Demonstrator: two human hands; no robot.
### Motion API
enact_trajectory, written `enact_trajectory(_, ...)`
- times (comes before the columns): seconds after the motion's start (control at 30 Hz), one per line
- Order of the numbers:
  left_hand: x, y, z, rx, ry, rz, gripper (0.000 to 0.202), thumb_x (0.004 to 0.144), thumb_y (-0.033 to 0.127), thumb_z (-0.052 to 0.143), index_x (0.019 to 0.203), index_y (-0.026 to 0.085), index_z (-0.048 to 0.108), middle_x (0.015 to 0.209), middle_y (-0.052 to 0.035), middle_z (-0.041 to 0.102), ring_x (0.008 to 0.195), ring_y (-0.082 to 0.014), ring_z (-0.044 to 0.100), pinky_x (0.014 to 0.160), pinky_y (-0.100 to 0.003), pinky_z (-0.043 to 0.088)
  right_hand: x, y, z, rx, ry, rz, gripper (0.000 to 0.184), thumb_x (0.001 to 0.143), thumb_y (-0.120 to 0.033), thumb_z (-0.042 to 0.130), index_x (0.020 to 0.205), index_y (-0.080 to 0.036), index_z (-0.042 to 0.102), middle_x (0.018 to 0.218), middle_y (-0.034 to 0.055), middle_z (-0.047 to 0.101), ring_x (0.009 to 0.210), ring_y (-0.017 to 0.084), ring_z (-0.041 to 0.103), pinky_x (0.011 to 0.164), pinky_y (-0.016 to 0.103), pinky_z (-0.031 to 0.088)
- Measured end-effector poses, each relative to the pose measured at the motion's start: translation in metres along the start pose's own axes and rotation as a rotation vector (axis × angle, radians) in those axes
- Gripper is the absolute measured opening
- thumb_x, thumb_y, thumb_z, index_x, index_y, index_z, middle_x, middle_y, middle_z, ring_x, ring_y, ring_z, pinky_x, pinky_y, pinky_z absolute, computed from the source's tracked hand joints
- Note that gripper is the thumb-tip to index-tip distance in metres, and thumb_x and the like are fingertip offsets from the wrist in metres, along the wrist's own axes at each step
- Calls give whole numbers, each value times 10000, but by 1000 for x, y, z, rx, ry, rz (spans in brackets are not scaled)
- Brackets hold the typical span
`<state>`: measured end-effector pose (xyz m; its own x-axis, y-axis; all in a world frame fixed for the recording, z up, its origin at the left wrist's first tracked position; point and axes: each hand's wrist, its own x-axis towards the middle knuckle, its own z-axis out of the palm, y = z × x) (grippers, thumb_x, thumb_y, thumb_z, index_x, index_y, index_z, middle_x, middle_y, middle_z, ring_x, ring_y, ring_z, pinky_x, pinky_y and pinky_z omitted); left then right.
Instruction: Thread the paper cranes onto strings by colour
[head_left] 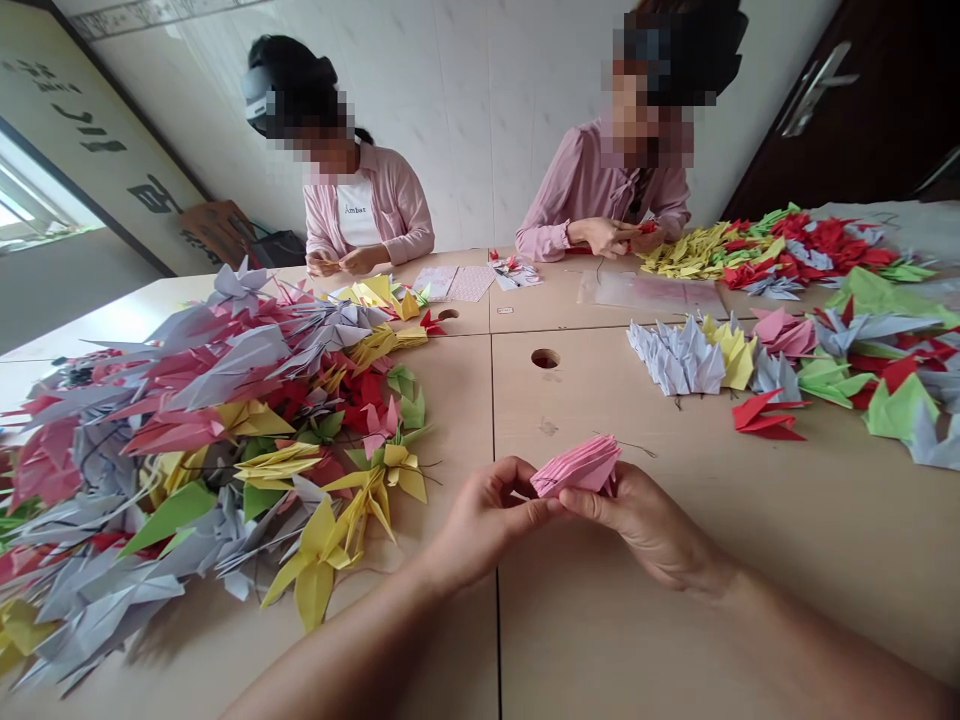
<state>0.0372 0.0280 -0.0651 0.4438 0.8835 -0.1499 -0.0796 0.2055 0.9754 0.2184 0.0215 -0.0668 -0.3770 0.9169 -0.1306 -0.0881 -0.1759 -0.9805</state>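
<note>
A stack of folded pink paper cranes (577, 467) is held just above the wooden table (637, 620), close to me at the centre. My left hand (484, 520) pinches the stack's near end with thumb and fingers. My right hand (645, 525) cups the stack from below and the right, fingers closed on it. A thin dark thread or wire (637, 446) sticks out from the stack's far side.
A large heap of folded paper cranes in several colours (187, 450) covers the table's left. More cranes (810, 370) lie at the right and far right (780, 250). Two people in pink shirts sit across the table, handling paper. A round cable hole (545, 358) is ahead.
</note>
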Motion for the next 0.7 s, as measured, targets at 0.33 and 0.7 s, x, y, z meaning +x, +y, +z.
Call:
enact_trajectory(0.33, 0, 7, -3, 141, 12, -53, 235, 709, 325, 678, 696, 143, 529, 621, 35, 493, 571, -77, 399, 528, -219, 273, 1, 6, -6, 19, 84, 30, 287, 742, -432, 715, 752, -178, 582, 650, -23, 529, 586, 99, 415, 532, 225, 335)
enact_trajectory(0.7, -7, 8, 1, -37, -203, 39, 277, 724, 358, 723, 806, 137, 578, 793, -36, 608, 763, -126, 550, 741, -273, 421, 1, 2, -9, 437, -64, 226, 323, 707, -425, 742, 673, -175, 541, 642, -21, 487, 592, 97, 417, 544, 211, 359)
